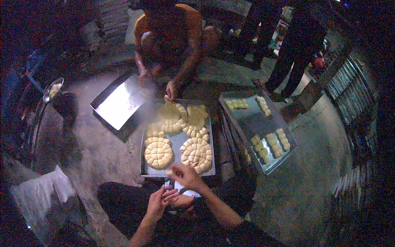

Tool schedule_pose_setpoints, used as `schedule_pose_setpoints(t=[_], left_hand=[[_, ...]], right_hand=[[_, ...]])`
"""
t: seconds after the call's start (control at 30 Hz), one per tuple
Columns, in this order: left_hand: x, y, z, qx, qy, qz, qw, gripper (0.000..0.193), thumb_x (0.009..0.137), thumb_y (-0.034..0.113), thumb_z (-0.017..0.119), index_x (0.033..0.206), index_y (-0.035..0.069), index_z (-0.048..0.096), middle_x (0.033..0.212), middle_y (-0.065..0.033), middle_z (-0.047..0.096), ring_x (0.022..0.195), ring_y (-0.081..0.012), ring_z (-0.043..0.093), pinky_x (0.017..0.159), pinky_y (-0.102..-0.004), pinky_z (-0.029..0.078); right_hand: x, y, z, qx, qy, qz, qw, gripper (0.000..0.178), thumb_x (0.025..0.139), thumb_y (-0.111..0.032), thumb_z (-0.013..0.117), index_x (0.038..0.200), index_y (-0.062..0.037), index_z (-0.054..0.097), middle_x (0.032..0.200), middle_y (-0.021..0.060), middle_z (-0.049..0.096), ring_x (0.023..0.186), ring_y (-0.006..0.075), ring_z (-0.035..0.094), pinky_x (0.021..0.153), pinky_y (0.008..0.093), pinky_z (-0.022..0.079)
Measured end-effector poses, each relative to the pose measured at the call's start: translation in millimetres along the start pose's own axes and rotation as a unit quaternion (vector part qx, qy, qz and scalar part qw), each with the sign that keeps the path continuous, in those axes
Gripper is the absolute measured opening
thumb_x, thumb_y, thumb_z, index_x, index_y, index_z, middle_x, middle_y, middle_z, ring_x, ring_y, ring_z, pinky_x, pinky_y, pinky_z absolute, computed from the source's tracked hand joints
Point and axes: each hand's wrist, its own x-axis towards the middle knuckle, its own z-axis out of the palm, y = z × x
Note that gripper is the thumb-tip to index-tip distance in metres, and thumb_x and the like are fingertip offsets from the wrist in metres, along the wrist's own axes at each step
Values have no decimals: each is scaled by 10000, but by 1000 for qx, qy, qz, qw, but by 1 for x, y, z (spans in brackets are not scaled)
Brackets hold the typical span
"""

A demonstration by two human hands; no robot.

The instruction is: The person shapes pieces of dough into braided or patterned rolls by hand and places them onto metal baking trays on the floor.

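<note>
In front of me a metal tray (pixel 177 142) holds several large dough shapes made of small pieces set side by side. A round dough (pixel 158 153) lies at its near left and another round dough (pixel 196 152) at its near right. My right hand (pixel 186 177) is over the tray's near edge, fingertips closed on a small pale piece of dough (pixel 169 172). Close below it, my left hand (pixel 158 201) has its fingers stretched out and holds nothing that I can see. Beneath my hands is a white object (pixel 188 192), partly covered.
Across the tray, a person's hand (pixel 172 89) touches the far dough. A shiny tray (pixel 119 105) lies far left. A second tray (pixel 279 150) on the right holds rows of dough balls (pixel 274 145). A bowl (pixel 53 89) and pale sheeting (pixel 45 193) are at left; someone stands back right.
</note>
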Motion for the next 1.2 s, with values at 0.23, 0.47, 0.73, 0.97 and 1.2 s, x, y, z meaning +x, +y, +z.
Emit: schedule_pose_setpoints(t=[0.23, 0.47, 0.73, 0.97, 1.2], left_hand=[[-12, -12, 35, 77, -48, -45, 995, 310, 991, 265, 559, 1094, -20, 622, 901, -33, 654, 684, -72, 606, 612, -229, 536], [-18, -23, 17, 137, 26, 36, 990, 238, 913, 114, 661, 1122, 7, 623, 963, -38, 684, 749, -97, 647, 619, -222, 515], [-41, -23, 24, 467, -23, 279, 839, 228, 805, 105, 768, 1002, 20, 689, 899, -91, 721, 846, -115, 692, 739, -267, 536], [-30, -26, 14, 326, 44, 186, 926, 209, 915, 167, 671, 1013, -16, 688, 926, -40, 706, 814, -84, 627, 747, -262, 518], [-24, -22, 0, 275, -56, 15, 960, 314, 1033, 212, 476, 1203, -9, 621, 1083, -76, 673, 960, -98, 613, 827, -266, 513]], right_hand=[[-113, -50, -19, -211, 42, -211, 954, 345, 793, -142, 740, 1116, -70, 642, 1120, 96, 629, 1004, 291, 638, 911, 423, 508], [-126, -70, -7, -40, -25, 20, 999, 259, 898, -177, 673, 1113, -38, 632, 984, 120, 637, 958, 266, 652, 866, 352, 506], [-119, -10, -12, -31, -133, 44, 990, 302, 926, -203, 633, 1200, -75, 637, 938, 92, 628, 954, 248, 605, 942, 387, 449], [-111, -46, -14, -205, 11, -203, 957, 343, 900, -227, 649, 1224, -116, 656, 1006, 103, 663, 1020, 254, 588, 992, 423, 423], [-113, -19, -7, -94, -19, -124, 988, 298, 863, -214, 696, 1121, -67, 670, 1039, 115, 678, 904, 261, 661, 869, 380, 508]])
